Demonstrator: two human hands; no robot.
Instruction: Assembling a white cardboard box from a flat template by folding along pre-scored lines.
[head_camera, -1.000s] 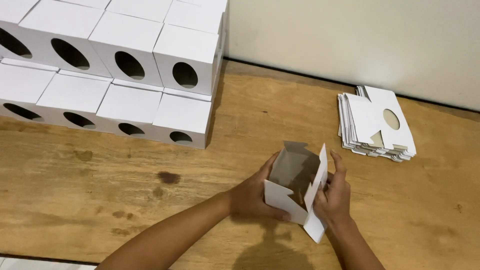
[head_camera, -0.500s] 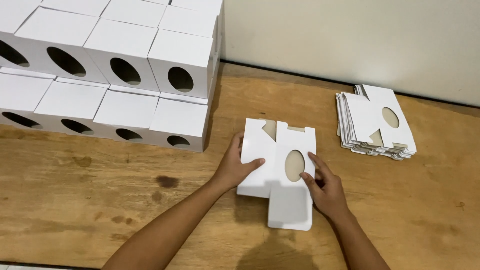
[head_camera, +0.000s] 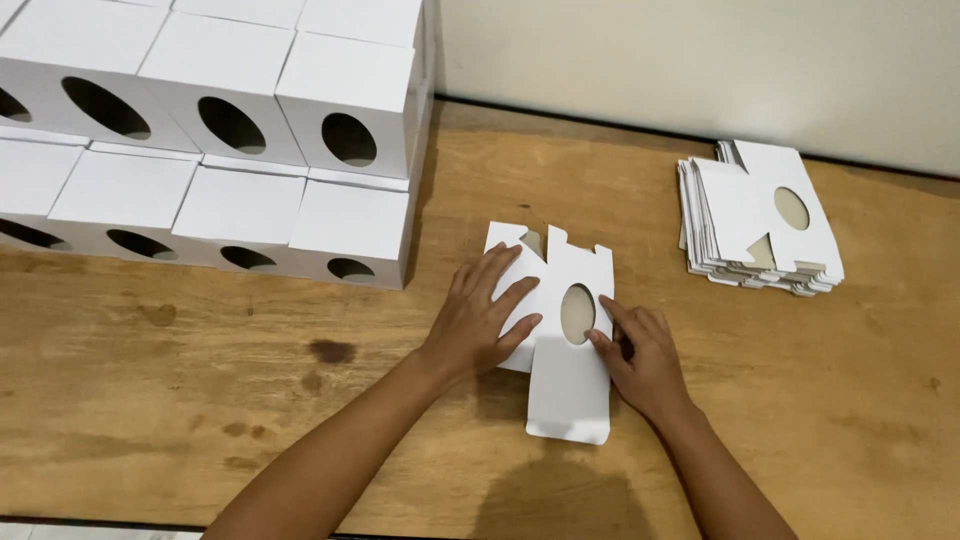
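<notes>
The flat white box blank with its oval window lies near the middle of the wooden table. The left hand presses it down, fingers spread; the right hand rests fingertips on its right edge — neither grips it. Uneven pressure could crease a panel off its fold line. Finished boxes stand far left, spare blanks far right.

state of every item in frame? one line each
Carton blank: flat on the table, oval hole up.
Left hand: palm pressing the blank.
Right hand: fingertips at the hole's edge.
Blank stack: flat, unfolded.
Boxes: folded, stacked, holes facing out.
</notes>
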